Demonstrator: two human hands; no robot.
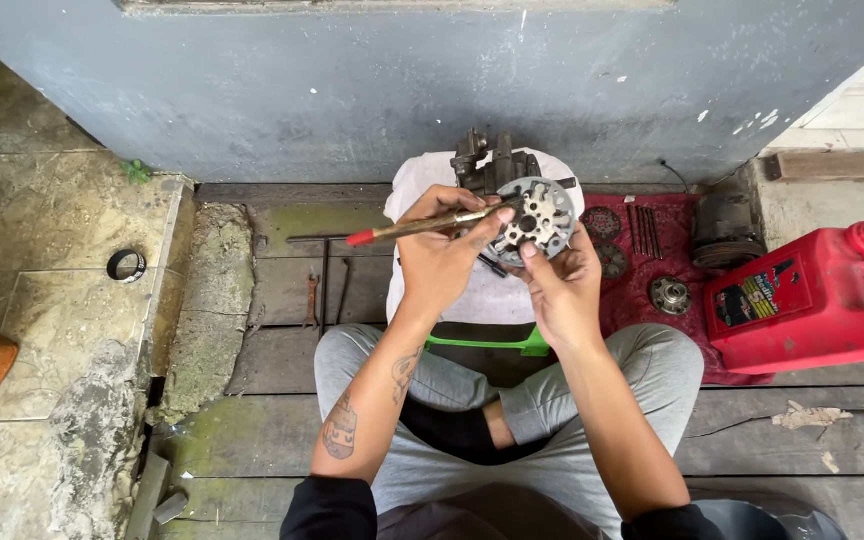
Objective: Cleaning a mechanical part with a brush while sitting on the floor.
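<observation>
Seen from above: crossed legs in grey trousers (pixel 592 370) are planted on a weathered plank floor (pixel 282 300); both forearms are stretched fwd. The left hand (pixel 442 255) is closed around a thin brush (pixel 422 227) w/ a red-tipped handle, held approx. horizontal, the red end sticking out to that hand's left, the working end laid against a round metal disc (pixel 540 217). The disc, pierced w/ several holes, is gripped at its lower edge by the right hand (pixel 564 290), fingers curled under it, thumb on the face. Just beyond both hands a dark metal assembly (pixel 492 165) is set on a white cloth (pixel 482 290). Right of the right hand, a red cloth (pixel 642 300) is spread w/ small round parts and a row of thin rods (pixel 644 228); further right, a red plastic jug (pixel 812 300) is laid on its side. Left of the left hand, a wrench (pixel 310 302) is lying on the planks; well beyond it, a black ring (pixel 126 265) on concrete. A grey wall (pixel 402 80) is behind everything.
</observation>
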